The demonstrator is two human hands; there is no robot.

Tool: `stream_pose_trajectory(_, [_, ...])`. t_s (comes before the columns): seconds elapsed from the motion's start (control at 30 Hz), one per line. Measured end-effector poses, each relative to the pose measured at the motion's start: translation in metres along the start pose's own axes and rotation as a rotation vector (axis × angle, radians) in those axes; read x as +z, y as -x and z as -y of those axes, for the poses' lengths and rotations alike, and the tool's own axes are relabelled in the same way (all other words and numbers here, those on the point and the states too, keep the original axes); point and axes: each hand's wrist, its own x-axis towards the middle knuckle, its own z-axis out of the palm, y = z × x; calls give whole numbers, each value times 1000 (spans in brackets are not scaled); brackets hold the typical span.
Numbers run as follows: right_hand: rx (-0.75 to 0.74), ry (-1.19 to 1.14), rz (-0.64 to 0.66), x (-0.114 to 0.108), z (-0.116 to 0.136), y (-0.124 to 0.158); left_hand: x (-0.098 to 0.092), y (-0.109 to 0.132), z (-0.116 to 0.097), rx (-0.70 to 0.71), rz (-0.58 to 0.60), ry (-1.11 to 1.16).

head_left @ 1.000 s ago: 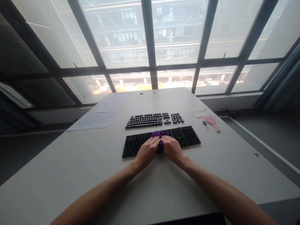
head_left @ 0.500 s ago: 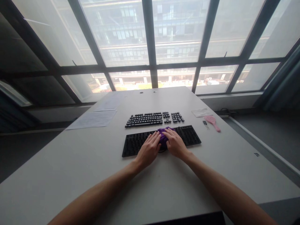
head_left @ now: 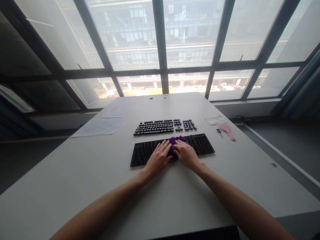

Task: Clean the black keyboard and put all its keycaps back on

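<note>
A crumpled purple cloth (head_left: 178, 138) lies over the middle of a black keyboard base (head_left: 143, 151), whose keycaps seem to be off. My left hand (head_left: 160, 155) grips the left side of the cloth, its fingers close together and pointing forward, the thumb on the near side. From the right, my right hand (head_left: 186, 153) holds the cloth with bent fingers. Both hands press it down against the base, and their fingers hide part of it. Behind the base, black keycaps (head_left: 156, 127) are laid out in keyboard order on the white table (head_left: 170, 200).
Sheets of paper (head_left: 100, 126) lie at the left. At the right are a pink hairbrush (head_left: 226, 130), a small key-like object (head_left: 219, 132) and a thin, pale packet (head_left: 215, 120). A dark flat edge (head_left: 200, 233) shows at the table's front. Tall windows stand beyond.
The purple cloth is folded differently and spreads a little further right beneath my right fingers. Both hands have shifted only slightly; the keyboard base stays put.
</note>
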Motion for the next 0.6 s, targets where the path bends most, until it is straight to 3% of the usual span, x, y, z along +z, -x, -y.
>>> stream_pose_trajectory(0.2, [98, 7, -7, -15, 8, 3, -1, 0, 0, -7, -8, 16])
stream_pose_trajectory(0.37, [109, -77, -157, -11, 0, 1, -1, -1, -1, -12, -13, 39])
stream_pose_trajectory(0.6, [19, -25, -51, 3, -3, 1, 1, 0, 0, 4, -16, 48])
